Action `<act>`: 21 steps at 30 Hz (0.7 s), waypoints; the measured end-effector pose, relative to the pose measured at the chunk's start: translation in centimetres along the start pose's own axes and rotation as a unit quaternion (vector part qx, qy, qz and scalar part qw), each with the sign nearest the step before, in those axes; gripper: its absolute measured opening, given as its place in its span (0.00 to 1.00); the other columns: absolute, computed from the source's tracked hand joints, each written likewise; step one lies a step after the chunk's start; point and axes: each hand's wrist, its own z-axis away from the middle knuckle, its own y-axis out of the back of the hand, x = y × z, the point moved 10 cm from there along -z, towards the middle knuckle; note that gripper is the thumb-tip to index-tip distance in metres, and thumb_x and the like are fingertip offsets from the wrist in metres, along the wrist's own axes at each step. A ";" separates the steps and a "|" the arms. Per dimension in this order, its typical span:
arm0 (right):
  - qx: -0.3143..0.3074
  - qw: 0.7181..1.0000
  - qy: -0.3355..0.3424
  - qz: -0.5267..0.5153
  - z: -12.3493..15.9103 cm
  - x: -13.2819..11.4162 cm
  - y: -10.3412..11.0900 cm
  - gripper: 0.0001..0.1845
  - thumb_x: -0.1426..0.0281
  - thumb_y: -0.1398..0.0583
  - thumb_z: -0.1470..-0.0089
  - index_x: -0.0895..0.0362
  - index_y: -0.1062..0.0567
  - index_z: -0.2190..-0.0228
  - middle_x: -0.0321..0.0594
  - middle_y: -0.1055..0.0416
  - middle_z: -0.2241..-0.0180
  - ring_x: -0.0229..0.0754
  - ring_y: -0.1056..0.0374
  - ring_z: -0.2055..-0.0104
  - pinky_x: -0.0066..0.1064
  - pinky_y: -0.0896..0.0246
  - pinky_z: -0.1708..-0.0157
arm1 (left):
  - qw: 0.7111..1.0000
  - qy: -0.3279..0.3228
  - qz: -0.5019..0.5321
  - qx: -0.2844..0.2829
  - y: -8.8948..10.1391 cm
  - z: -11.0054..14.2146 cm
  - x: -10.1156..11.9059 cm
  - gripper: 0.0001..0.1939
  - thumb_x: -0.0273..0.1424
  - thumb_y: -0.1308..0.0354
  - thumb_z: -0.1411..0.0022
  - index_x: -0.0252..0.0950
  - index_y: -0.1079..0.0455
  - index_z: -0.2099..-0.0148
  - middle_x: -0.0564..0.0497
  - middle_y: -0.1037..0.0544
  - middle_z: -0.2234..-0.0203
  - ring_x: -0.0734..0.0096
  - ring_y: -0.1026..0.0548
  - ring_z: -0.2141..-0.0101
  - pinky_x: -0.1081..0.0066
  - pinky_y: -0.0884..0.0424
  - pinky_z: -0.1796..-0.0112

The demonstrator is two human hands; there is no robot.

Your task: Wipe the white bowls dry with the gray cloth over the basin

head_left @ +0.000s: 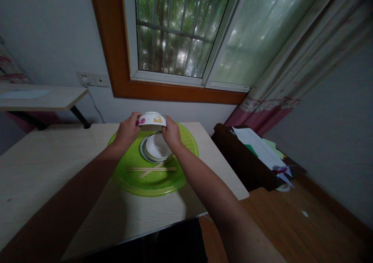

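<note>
Between my two hands is a white bowl [151, 120] with pink and yellow patterns, turned with its base up and tilted. My left hand [129, 130] grips its left side, and my right hand [171, 131] grips its right side. Below it, a white bowl [159, 146] sits open side up in a stack on a plate [143, 149]. These stand on a round green tray [136, 185]. Wooden chopsticks [154, 169] lie crossed on the tray in front of the stack, some with their far ends beside it.
The tray rests on a light wooden table [96, 212]. A raised shelf [43, 96] stands at the table's back left. To the right, a dark brown piece of furniture [241, 158] carries papers [259, 146]. A window [175, 33] and a curtain [279, 84] are behind.
</note>
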 end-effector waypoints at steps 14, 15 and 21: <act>0.035 0.995 -0.054 -0.072 0.0 2.2 -0.4 0.12 0.74 0.46 0.42 0.55 0.23 0.63 0.42 0.20 0.65 0.48 0.25 0.62 0.36 0.29 0.59 | 0.996 0.025 0.060 -0.060 -2.3 0.0 -1.0 0.21 0.30 0.47 0.36 0.36 0.35 0.42 0.39 0.18 0.55 0.58 0.19 0.55 0.65 0.26 0.56; 0.034 0.995 -0.053 -0.071 0.1 2.1 -0.4 0.13 0.75 0.46 0.42 0.56 0.23 0.62 0.43 0.20 0.64 0.48 0.25 0.61 0.36 0.29 0.58 | 0.996 0.029 0.064 -0.055 -2.3 -0.1 -1.1 0.19 0.30 0.48 0.37 0.36 0.35 0.43 0.40 0.18 0.55 0.58 0.19 0.56 0.66 0.26 0.57; 0.041 0.997 -0.004 -0.072 0.3 -0.4 0.6 0.25 0.81 0.47 0.46 0.58 0.24 0.49 0.46 0.20 0.51 0.48 0.25 0.49 0.38 0.31 0.47 | 0.996 0.037 0.073 -0.021 -1.1 0.1 -1.1 0.18 0.27 0.46 0.41 0.37 0.34 0.48 0.42 0.18 0.56 0.60 0.21 0.57 0.67 0.26 0.58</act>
